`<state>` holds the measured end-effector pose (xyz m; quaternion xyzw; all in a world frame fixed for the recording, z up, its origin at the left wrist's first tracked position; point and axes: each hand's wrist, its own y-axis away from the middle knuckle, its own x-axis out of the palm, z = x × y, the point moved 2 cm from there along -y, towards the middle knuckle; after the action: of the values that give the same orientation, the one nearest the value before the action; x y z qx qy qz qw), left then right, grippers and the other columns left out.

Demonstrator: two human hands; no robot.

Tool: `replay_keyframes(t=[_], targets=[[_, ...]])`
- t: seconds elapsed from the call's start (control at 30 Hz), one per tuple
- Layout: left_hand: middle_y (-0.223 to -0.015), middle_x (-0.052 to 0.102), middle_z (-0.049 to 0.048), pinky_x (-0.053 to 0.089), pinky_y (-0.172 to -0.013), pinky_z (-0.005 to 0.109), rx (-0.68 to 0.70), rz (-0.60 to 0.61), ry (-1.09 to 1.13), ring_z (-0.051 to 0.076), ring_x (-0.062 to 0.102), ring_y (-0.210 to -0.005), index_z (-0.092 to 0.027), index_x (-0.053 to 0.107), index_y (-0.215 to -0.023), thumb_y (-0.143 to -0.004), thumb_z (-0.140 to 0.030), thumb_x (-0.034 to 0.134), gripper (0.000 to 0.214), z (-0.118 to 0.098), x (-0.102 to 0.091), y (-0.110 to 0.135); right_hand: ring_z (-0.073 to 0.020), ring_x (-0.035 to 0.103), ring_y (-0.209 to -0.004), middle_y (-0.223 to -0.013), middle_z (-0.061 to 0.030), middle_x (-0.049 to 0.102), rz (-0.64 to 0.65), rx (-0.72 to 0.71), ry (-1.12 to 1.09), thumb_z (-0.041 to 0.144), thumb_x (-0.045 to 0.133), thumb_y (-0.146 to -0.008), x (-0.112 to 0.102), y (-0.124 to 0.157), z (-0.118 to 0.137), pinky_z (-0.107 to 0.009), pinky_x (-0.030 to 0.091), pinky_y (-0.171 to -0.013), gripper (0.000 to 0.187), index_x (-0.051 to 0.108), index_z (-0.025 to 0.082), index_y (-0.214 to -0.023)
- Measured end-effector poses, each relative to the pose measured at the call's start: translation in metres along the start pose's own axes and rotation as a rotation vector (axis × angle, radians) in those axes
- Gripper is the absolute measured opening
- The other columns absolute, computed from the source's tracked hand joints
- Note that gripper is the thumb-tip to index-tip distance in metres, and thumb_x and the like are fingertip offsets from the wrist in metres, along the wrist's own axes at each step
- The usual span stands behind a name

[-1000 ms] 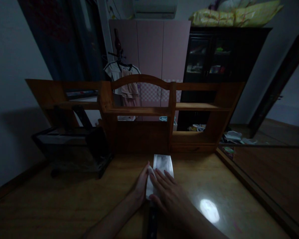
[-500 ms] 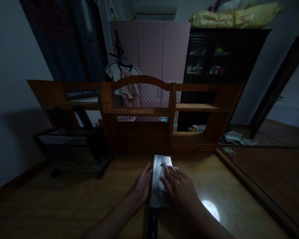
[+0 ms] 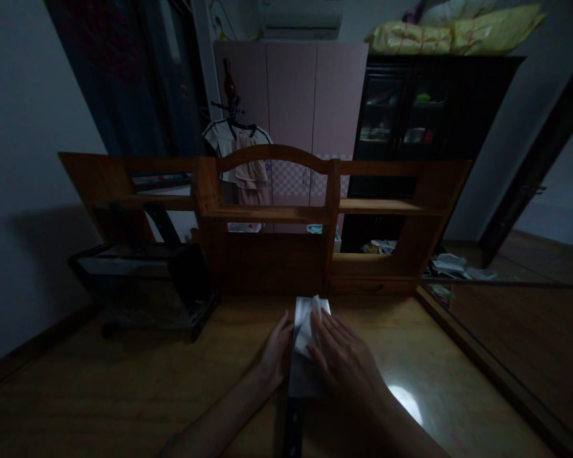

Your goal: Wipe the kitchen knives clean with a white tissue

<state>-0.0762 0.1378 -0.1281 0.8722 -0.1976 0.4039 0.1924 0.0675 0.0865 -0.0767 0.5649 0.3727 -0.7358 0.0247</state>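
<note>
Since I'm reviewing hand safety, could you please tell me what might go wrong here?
The left hand is beside the blade; if that edge is sharp, a slip might cut it. The right hand could slip past the white wipe onto the blade. Neither hand holds the handle, so the knife might swivel.

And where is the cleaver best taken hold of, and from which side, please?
Probably by the black handle, coming from the near side: it is narrow and points toward the person, while the broad cleaver blade lies beyond it, partly covered by the right hand and the white wipe.
</note>
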Motion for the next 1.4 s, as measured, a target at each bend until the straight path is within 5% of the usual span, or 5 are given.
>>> replay_keyframes(t=[0.23, 0.83, 0.9, 1.07, 1.4], targets=[[-0.092, 0.072, 0.0163, 0.047, -0.09, 0.037, -0.011, -0.131, 0.032, 0.029, 0.067, -0.095, -0.005, 0.066, -0.101, -0.088, -0.05, 0.05, 0.049, 0.002, -0.004, 0.001, -0.0225, 0.032, -0.137, -0.151, -0.0052, 0.029, 0.168, -0.159, -0.112, 0.037, 0.046, -0.096, 0.009, 0.001, 0.02, -0.043, 0.032, -0.113, 0.063, 0.018, 0.02, -0.15], [-0.104, 0.07, 0.0179, 0.045, -0.091, 0.039, 0.031, -0.029, -0.068, 0.031, 0.066, -0.098, -0.004, 0.062, -0.118, -0.089, -0.049, 0.048, 0.055, -0.002, -0.001, 0.002, -0.0205, 0.07, -0.07, -0.077, -0.0095, 0.073, 0.058, 0.294, 0.186, 0.039, 0.037, -0.1, 0.005, 0.002, -0.01, -0.042, 0.046, -0.094, 0.04, 0.07, 0.017, -0.093], [-0.104, 0.07, 0.0177, 0.045, -0.091, 0.039, 0.027, -0.015, -0.057, 0.031, 0.066, -0.098, -0.004, 0.063, -0.117, -0.089, -0.049, 0.047, 0.055, -0.003, -0.001, 0.002, -0.0239, 0.07, -0.084, -0.092, -0.0125, 0.073, 0.015, 0.299, 0.197, 0.038, 0.04, -0.098, 0.004, 0.002, -0.01, -0.045, 0.044, -0.097, 0.036, 0.068, 0.016, -0.102], [-0.1, 0.071, 0.0155, 0.046, -0.091, 0.037, 0.034, -0.017, 0.009, 0.028, 0.067, -0.095, -0.006, 0.064, -0.112, -0.089, -0.046, 0.049, 0.049, 0.0, -0.008, -0.004, -0.027, 0.03, -0.138, -0.149, -0.0122, 0.034, -0.022, 0.071, 0.076, 0.037, 0.046, -0.095, 0.003, 0.0, 0.004, -0.046, 0.031, -0.112, 0.056, 0.035, 0.012, -0.143], [-0.091, 0.072, 0.0151, 0.048, -0.088, 0.035, 0.024, -0.06, 0.009, 0.027, 0.067, -0.092, -0.005, 0.067, -0.099, -0.088, -0.048, 0.05, 0.047, 0.006, -0.014, -0.007, -0.0194, 0.011, -0.143, -0.156, -0.0012, 0.011, 0.214, -0.088, -0.125, 0.042, 0.034, -0.099, 0.013, 0.002, 0.021, -0.043, 0.022, -0.117, 0.062, 0.006, 0.021, -0.151]])
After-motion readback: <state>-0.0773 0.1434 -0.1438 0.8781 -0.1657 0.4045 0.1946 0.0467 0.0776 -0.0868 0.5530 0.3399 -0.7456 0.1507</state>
